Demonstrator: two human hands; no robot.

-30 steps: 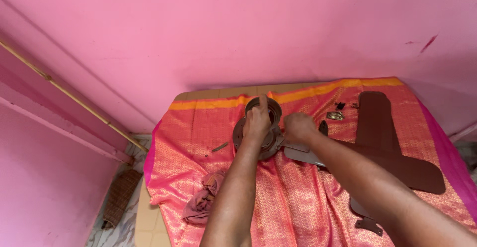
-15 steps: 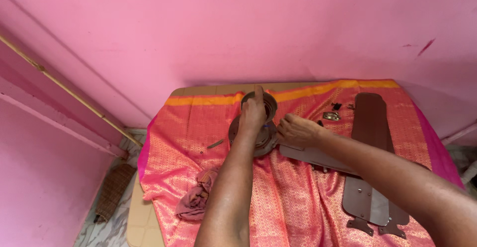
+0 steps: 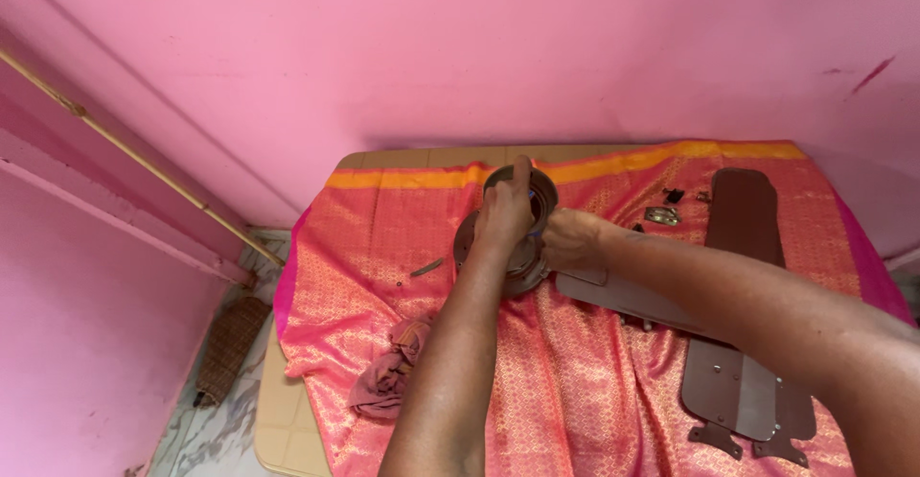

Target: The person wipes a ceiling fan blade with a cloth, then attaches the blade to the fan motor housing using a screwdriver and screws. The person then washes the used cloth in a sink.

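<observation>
A crumpled rag [image 3: 388, 373] lies near the left edge of an orange-pink cloth [image 3: 585, 410]. At centre, the left hand [image 3: 505, 213] grips the top of a brown fan motor [image 3: 476, 232]; the right hand [image 3: 567, 239] presses its side. Brown fan blades [image 3: 743, 213] lie right.

Pink rag [image 3: 388, 376], loose fan blades [image 3: 743, 343]

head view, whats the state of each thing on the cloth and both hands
fan motor housing: on the cloth, gripped by both hands
left hand: closed over the housing's top
right hand: pressed against the housing's side
attached fan blade: flat, one end at the housing
loose fan blades: stacked flat, apart from the housing
rag: crumpled
small metal fittings: loose on the cloth
</observation>
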